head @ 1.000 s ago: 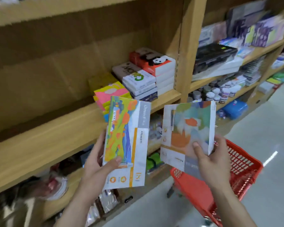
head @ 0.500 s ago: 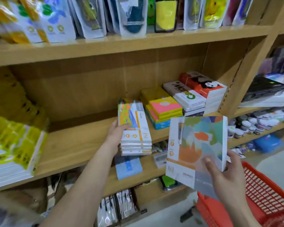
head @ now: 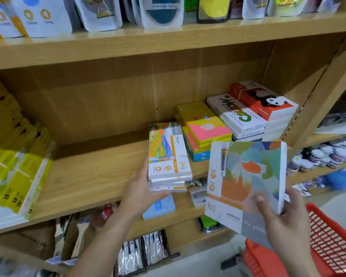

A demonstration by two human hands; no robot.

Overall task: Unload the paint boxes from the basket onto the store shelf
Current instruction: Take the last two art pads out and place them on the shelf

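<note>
- Our left hand (head: pixel 143 193) lies open, fingers spread, against the near left edge of a stack of white paint boxes (head: pixel 169 156) on the wooden store shelf (head: pixel 84 176); it closes round nothing.
- Our right hand (head: pixel 284 220) grips a larger paint box (head: pixel 246 182) by its lower right corner, thumb on the face, fingers hidden behind; the box is tilted, clear of the shelf.
- The red basket (head: pixel 328 246) sits lower right, cut off by the frame; we cannot see its contents.
- Print on both boxes is too blurred to read.
</note>
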